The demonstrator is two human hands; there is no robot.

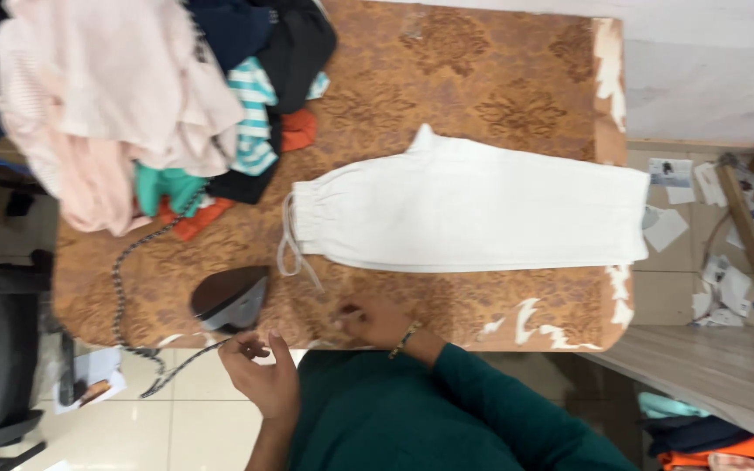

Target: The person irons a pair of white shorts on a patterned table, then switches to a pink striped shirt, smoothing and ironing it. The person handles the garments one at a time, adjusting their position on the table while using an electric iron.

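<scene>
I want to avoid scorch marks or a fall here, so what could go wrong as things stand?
1. The iron sits near the table edge, and its cord hangs off the side; a tug from the left hand holding it might pull the iron down.
2. If hot, the iron may scorch the table cover.
3. The clothes pile overhangs the table and could slide off.
</scene>
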